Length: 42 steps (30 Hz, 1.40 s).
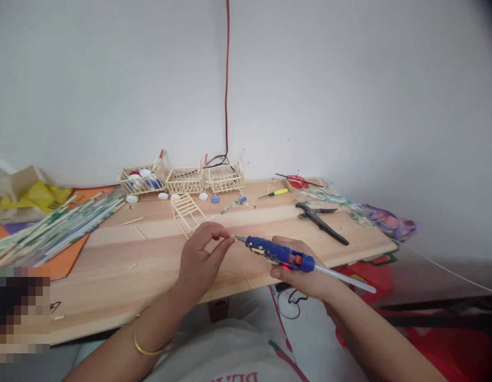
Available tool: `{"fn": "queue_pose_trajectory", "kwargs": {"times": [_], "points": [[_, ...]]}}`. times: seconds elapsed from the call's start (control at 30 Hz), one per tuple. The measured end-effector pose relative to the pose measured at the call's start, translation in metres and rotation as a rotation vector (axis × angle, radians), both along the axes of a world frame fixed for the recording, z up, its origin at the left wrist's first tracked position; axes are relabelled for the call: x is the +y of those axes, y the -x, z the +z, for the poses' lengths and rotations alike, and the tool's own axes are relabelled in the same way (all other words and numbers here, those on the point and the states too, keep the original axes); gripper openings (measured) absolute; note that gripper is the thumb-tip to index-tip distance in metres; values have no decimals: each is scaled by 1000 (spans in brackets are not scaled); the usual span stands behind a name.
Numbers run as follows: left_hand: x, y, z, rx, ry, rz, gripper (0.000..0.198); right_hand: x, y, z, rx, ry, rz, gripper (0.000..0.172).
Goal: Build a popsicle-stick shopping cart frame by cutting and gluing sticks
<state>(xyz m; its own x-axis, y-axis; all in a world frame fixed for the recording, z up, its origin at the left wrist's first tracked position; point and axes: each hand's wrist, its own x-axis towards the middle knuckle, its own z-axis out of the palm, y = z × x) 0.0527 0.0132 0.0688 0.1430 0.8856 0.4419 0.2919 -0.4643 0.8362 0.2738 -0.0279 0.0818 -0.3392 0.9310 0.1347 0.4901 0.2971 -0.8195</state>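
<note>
My right hand (305, 265) is wrapped round a blue glue gun (270, 250), its red light lit and a clear glue stick (345, 278) jutting from the back. The gun's nozzle points left and meets the fingertips of my left hand (202, 254). Thumb and forefinger of that hand are pinched on a tiny light-coloured piece, too small to name for sure. Just behind my left hand a small wooden stick frame (187, 213) with crossbars lies on the table. Beyond it stand small stick carts (185, 181) with round wheels.
Wrapped sticks (59, 228) lie on orange card at left, near a yellow bag (35, 197). Black cutters (323, 223), a yellow-handled tool (274, 193) and a red bowl (297, 183) are on the right. Stick scraps dot the wooden table (111, 276). A person shows, blurred, at lower left.
</note>
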Motion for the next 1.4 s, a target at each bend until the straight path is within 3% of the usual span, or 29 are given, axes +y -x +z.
{"fn": "queue_pose_trajectory", "kwargs": {"times": [0.1, 0.2, 0.3, 0.37, 0.47, 0.53, 0.63, 0.67, 0.73, 0.87, 1.0, 1.2, 1.3, 1.4], "points": [[0, 0, 3, -39, 14, -27, 6, 1, 1, 2, -58, 3, -24, 38], [1, 1, 2, -129, 71, -88, 6, 12, -6, -3, -305, -109, -111, 38], [4, 1, -1, -315, 238, -139, 8, 37, -26, -21, -685, -239, -358, 32], [5, 2, -1, -468, 379, -135, 12, 57, -45, -36, -846, -185, -516, 28], [7, 4, 2, -635, 536, -123, 17, 76, -70, -51, -857, -41, -569, 36], [8, 6, 5, -704, 596, -138, 18, 80, -76, -50, -847, -8, -569, 41], [9, 8, 7, -785, 644, -186, 17, 70, -60, -30, -718, -204, -592, 26], [10, 8, 6, -807, 657, -205, 16, 65, -48, -19, -581, -287, -523, 18], [10, 8, 5, -842, 677, -233, 16, 55, -19, 2, -267, -345, -357, 17], [9, 8, 3, -877, 673, -262, 14, 48, 38, 28, 42, -194, 10, 16], [7, 13, 4, -878, 610, -303, 10, 56, 64, 26, 135, -65, 154, 17], [5, 26, -2, -842, 509, -341, 9, 65, 77, 18, 178, 31, 301, 16], [5, 35, -8, -763, 508, -249, 27, 73, 82, 25, 91, -110, 321, 10], [10, 47, -16, -675, 477, -32, 33, 92, 87, 31, -70, -366, 249, 7]]}}
